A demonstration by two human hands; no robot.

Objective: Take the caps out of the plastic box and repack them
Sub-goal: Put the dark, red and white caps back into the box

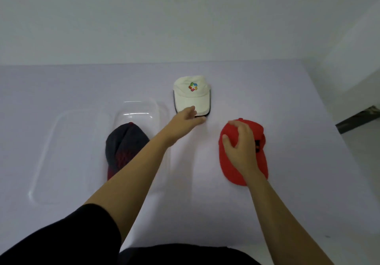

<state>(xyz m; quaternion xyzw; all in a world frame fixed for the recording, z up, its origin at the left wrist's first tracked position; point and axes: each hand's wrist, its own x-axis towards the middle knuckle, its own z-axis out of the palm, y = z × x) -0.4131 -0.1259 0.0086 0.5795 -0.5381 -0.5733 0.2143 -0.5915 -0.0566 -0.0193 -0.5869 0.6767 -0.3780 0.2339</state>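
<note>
A white cap (pixel 190 94) with a coloured logo lies at mid-table, brim toward me. My left hand (pixel 186 118) reaches across and pinches the front edge of its brim, thumb on top. A red cap (pixel 257 157) lies to the right. My right hand (pixel 239 141) sits on its crown with fingers curled over the fabric. A dark navy cap with red mesh (pixel 123 145) lies inside the clear plastic box (pixel 141 106); my left forearm hides part of both.
A clear plastic lid (pixel 59 153) lies flat to the left of the box. The pale table (pixel 267 92) ends at a slanted right edge, with floor beyond it. A plain wall stands behind the table.
</note>
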